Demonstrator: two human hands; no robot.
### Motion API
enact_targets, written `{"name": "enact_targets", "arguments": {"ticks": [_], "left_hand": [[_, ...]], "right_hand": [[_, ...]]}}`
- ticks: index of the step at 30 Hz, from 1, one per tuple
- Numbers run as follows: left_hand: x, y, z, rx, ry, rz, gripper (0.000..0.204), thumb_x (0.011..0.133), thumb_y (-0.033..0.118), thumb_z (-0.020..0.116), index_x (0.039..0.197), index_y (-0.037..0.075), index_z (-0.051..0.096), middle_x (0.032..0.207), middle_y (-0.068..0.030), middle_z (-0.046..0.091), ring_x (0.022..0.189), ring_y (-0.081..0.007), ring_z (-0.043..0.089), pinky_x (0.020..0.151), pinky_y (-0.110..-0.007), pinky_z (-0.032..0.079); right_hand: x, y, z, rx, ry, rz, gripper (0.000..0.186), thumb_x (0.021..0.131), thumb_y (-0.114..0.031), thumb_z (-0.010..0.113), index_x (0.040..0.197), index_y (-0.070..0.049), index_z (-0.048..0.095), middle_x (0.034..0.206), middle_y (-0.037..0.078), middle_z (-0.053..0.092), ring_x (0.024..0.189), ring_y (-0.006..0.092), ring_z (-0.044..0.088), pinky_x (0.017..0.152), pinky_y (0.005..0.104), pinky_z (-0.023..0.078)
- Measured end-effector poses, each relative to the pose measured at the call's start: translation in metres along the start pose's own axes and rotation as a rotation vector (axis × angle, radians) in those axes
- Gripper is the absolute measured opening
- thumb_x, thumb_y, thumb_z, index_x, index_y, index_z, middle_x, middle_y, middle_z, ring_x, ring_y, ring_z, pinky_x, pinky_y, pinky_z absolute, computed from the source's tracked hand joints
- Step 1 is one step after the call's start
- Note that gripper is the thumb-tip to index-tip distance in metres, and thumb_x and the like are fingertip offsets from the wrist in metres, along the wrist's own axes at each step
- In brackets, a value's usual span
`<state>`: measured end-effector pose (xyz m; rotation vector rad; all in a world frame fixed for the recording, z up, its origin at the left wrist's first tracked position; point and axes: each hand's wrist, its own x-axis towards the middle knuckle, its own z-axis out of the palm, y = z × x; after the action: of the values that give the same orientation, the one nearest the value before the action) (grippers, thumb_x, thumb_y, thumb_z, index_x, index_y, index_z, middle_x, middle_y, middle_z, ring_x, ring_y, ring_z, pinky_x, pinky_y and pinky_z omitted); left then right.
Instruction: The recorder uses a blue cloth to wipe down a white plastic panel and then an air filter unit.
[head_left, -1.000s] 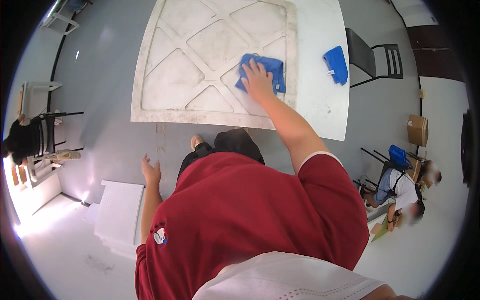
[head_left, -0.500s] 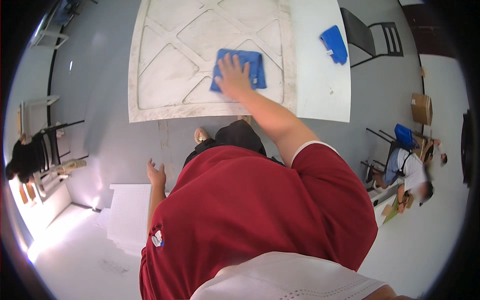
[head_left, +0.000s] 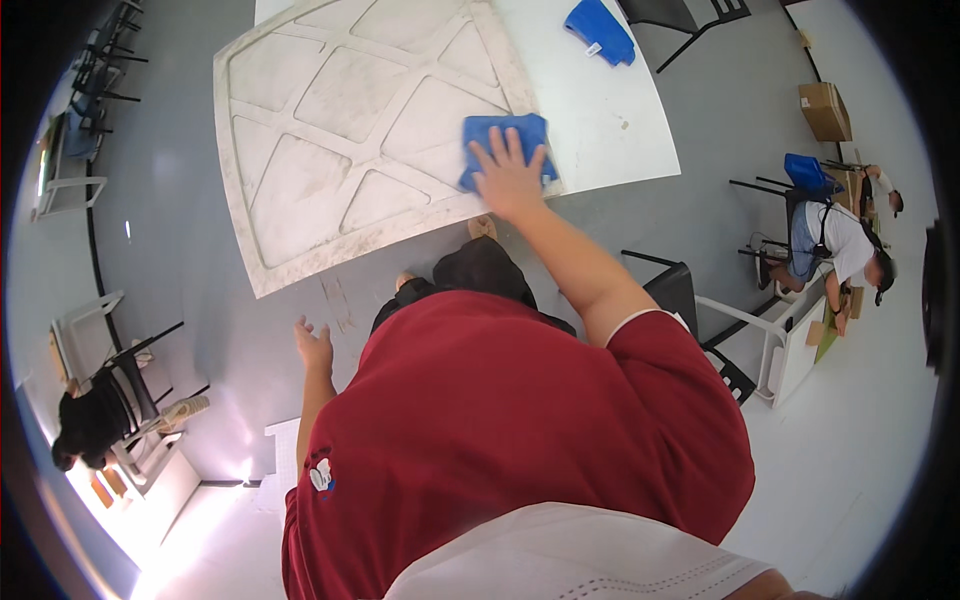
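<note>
My right hand (head_left: 510,175) lies flat, fingers spread, on a blue cloth (head_left: 500,145) and presses it onto a large white square panel (head_left: 340,140) with raised diagonal ribs. The panel is dusty and lies on a white table (head_left: 610,120), overhanging its near edge. The cloth sits near the panel's near right corner. My left hand (head_left: 314,345) hangs at my side with fingers apart, holding nothing, above the grey floor. My red shirt fills the lower middle of the view.
A second blue cloth (head_left: 598,30) lies on the table's far right. A black chair (head_left: 690,300) stands by my right side. One person sits at the far right by a cardboard box (head_left: 825,110); another sits at the lower left (head_left: 90,425).
My right hand has slid the blue cloth along the panel toward its near right corner. The view has swung, so the panel now appears tilted and further left. My left hand stays at my side.
</note>
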<state>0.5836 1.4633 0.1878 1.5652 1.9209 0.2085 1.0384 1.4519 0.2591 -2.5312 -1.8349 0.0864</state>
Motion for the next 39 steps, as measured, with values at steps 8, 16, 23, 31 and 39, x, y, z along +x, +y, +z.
{"name": "enact_targets", "arguments": {"ticks": [8, 16, 23, 31, 39], "left_hand": [[0.006, -0.022, 0.003, 0.037, -0.017, -0.092, 0.059, 0.074, 0.013, 0.065, 0.125, 0.001, 0.038, 0.111, -0.02, 0.052, 0.103, -0.031, 0.051, 0.087, -0.04, 0.041], [-0.017, -0.023, 0.006, 0.029, -0.005, -0.245, 0.059, 0.075, 0.013, 0.064, 0.126, 0.001, 0.038, 0.11, -0.0212, 0.052, 0.103, -0.0313, 0.051, 0.086, -0.039, 0.042], [-0.037, 0.001, 0.022, -0.037, 0.062, -0.254, 0.057, 0.076, 0.014, 0.063, 0.126, 0.001, 0.038, 0.109, -0.0197, 0.053, 0.101, -0.0304, 0.052, 0.086, -0.039, 0.042], [-0.072, 0.001, 0.041, -0.079, 0.108, -0.291, 0.057, 0.075, 0.015, 0.064, 0.125, 0.002, 0.04, 0.109, -0.0193, 0.053, 0.102, -0.0303, 0.051, 0.086, -0.04, 0.041], [-0.085, -0.022, 0.041, 0.035, 0.004, -0.318, 0.058, 0.074, 0.016, 0.066, 0.124, 0.001, 0.04, 0.109, -0.019, 0.053, 0.102, -0.0307, 0.052, 0.087, -0.04, 0.041]], "right_hand": [[-0.007, 0.041, 0.008, 0.075, 0.137, 0.191, 0.058, 0.083, -0.034, 0.052, 0.135, -0.015, 0.034, 0.143, 0.018, 0.022, 0.13, 0.0371, 0.022, 0.099, 0.0563, 0.024], [0.055, 0.068, 0.015, 0.041, 0.172, 0.032, 0.059, 0.084, -0.03, 0.053, 0.134, -0.007, 0.033, 0.14, 0.023, 0.025, 0.125, 0.0389, 0.031, 0.096, 0.0464, 0.034], [0.135, 0.082, 0.028, 0.031, 0.247, -0.066, 0.057, 0.084, -0.033, 0.052, 0.133, -0.007, 0.037, 0.139, 0.021, 0.028, 0.124, 0.0392, 0.032, 0.095, 0.0465, 0.035], [0.201, 0.093, 0.037, 0.025, 0.227, -0.063, 0.052, 0.085, -0.038, 0.05, 0.134, -0.024, 0.038, 0.143, 0.018, 0.021, 0.127, 0.0413, 0.027, 0.097, 0.0482, 0.034], [0.14, 0.105, 0.026, 0.201, 0.138, -0.249, 0.039, 0.087, -0.021, 0.047, 0.125, -0.015, 0.047, 0.14, 0.016, 0.03, 0.127, 0.0419, 0.027, 0.1, 0.0445, 0.032]]}}
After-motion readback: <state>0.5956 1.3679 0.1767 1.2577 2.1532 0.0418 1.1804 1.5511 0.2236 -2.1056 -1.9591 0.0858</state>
